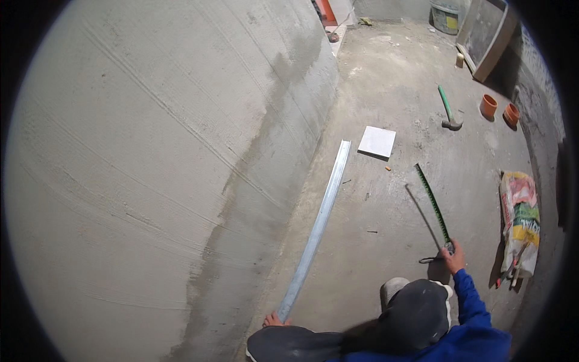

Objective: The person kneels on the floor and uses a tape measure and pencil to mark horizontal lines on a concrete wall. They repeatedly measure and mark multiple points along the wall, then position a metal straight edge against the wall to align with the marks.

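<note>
Head view: left hand (275, 320) rests on near end of metal profile (318, 223); finger spread unclear, likely pressing. Profile's long axis runs away along wall (151, 169) foot, on floor (386, 241). Right hand (453, 258), fingers closed on green ruler (433, 204), ruler roughly parallel, well apart rightward.

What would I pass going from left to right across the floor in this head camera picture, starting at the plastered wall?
Plastered wall → long metal rail with the left hand at its near end → white tile → green level held by the right hand → green-handled hammer → two orange pipe fittings → printed sack.
</note>
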`<state>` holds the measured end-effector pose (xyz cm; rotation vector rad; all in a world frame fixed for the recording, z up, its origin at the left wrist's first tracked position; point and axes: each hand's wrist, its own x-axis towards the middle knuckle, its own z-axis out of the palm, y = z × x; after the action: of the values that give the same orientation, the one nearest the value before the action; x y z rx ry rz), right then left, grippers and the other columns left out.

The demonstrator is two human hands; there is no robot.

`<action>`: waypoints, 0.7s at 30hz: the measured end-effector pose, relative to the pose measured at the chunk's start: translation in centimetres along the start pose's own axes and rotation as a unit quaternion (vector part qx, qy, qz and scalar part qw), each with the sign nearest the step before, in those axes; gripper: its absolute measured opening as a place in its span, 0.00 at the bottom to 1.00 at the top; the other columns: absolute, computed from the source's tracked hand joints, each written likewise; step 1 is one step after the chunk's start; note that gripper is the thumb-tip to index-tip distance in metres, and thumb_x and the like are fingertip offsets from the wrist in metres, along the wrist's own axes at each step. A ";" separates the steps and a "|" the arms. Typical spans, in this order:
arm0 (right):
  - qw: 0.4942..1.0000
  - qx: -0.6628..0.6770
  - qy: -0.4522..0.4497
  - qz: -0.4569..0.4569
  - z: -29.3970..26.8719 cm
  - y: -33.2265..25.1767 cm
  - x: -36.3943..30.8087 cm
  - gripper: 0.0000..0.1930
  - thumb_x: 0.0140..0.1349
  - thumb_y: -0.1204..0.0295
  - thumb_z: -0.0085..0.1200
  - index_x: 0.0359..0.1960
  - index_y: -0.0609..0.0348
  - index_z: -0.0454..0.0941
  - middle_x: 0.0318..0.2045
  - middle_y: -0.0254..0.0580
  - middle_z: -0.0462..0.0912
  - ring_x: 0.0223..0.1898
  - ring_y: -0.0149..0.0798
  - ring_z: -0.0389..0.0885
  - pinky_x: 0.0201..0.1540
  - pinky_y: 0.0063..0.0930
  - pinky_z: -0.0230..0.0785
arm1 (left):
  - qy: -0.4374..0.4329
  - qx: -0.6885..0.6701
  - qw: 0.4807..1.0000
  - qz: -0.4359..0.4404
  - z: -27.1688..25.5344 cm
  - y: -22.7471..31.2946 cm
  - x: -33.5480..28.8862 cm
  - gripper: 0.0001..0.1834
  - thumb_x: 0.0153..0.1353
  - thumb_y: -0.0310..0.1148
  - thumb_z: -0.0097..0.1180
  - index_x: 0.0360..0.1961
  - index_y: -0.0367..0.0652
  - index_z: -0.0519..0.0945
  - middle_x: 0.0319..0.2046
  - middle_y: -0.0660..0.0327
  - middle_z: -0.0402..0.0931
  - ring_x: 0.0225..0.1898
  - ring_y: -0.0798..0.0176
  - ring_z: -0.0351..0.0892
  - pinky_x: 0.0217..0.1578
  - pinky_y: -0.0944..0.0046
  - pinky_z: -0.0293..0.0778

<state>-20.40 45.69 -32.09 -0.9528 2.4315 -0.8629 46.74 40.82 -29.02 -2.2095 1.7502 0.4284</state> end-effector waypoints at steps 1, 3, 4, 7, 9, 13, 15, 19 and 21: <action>0.999 0.041 -0.019 0.028 -0.2 0.1 0.1 0.28 0.56 0.61 0.61 0.57 0.61 0.73 0.51 0.58 0.78 0.53 0.55 0.76 0.58 0.41 0.67 | -0.005 0.015 1.000 0.005 0.0 0.0 0.7 0.41 0.51 0.51 0.66 0.61 0.40 0.66 0.52 0.47 0.67 0.59 0.42 0.63 0.58 0.43 0.61; 0.999 0.020 -0.017 0.036 -0.4 0.4 0.0 0.29 0.56 0.61 0.61 0.58 0.60 0.73 0.51 0.58 0.78 0.54 0.55 0.76 0.58 0.41 0.67 | -0.006 0.044 0.999 0.027 -0.3 -0.4 1.4 0.38 0.52 0.50 0.64 0.59 0.40 0.67 0.52 0.47 0.68 0.58 0.43 0.65 0.56 0.43 0.62; 1.000 0.015 -0.004 0.015 -0.4 0.5 0.1 0.29 0.56 0.61 0.61 0.58 0.60 0.73 0.51 0.58 0.78 0.54 0.56 0.76 0.58 0.41 0.67 | -0.002 0.058 0.997 0.043 -0.4 -0.3 1.5 0.37 0.53 0.49 0.64 0.59 0.40 0.68 0.52 0.47 0.68 0.57 0.43 0.67 0.55 0.42 0.63; 1.000 0.017 0.015 0.009 -0.3 1.1 0.0 0.29 0.56 0.60 0.61 0.58 0.57 0.73 0.51 0.57 0.78 0.53 0.56 0.76 0.58 0.41 0.67 | 0.005 0.011 0.997 0.076 -1.4 -0.5 0.8 0.34 0.54 0.47 0.63 0.58 0.40 0.69 0.51 0.46 0.70 0.52 0.42 0.72 0.50 0.42 0.68; 0.999 0.007 0.022 0.029 -0.4 1.6 0.1 0.29 0.56 0.60 0.61 0.60 0.56 0.72 0.51 0.57 0.78 0.53 0.56 0.76 0.57 0.42 0.67 | 0.010 -0.051 0.994 0.097 -2.5 -0.7 -0.1 0.33 0.54 0.46 0.62 0.58 0.39 0.70 0.50 0.46 0.71 0.50 0.41 0.74 0.48 0.42 0.70; 0.998 -0.038 0.036 0.034 -1.1 2.6 0.1 0.32 0.56 0.58 0.61 0.63 0.51 0.69 0.53 0.57 0.75 0.53 0.58 0.76 0.56 0.44 0.68 | 0.058 -0.074 0.988 0.125 -5.7 -2.5 -1.6 0.32 0.56 0.46 0.62 0.57 0.39 0.72 0.49 0.45 0.73 0.49 0.41 0.75 0.48 0.42 0.71; 0.995 -0.080 0.015 0.057 -1.4 2.7 0.0 0.33 0.56 0.58 0.61 0.64 0.50 0.67 0.53 0.57 0.74 0.52 0.59 0.75 0.54 0.46 0.69 | 0.106 -0.053 0.983 0.138 -7.2 -4.1 -2.4 0.31 0.56 0.46 0.62 0.57 0.38 0.73 0.49 0.44 0.74 0.48 0.41 0.76 0.47 0.43 0.72; 0.988 -0.142 0.019 0.051 -1.2 2.3 -0.2 0.34 0.56 0.58 0.60 0.65 0.47 0.65 0.51 0.55 0.72 0.49 0.60 0.76 0.50 0.48 0.70 | 0.253 0.040 0.951 0.171 -10.5 -7.9 -5.3 0.30 0.57 0.46 0.63 0.56 0.37 0.74 0.48 0.43 0.76 0.47 0.41 0.77 0.47 0.43 0.73; 0.990 -0.133 0.008 0.048 -1.3 1.8 -0.2 0.34 0.56 0.58 0.61 0.65 0.45 0.65 0.50 0.54 0.71 0.48 0.60 0.76 0.49 0.48 0.71 | 0.338 0.115 0.921 0.158 -12.8 -9.3 -7.3 0.30 0.58 0.46 0.63 0.56 0.37 0.75 0.48 0.43 0.77 0.47 0.40 0.77 0.47 0.43 0.73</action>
<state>-21.79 47.33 -32.32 -0.9114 2.6280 -0.5251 54.85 44.19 -14.00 -2.0318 2.3551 -0.5328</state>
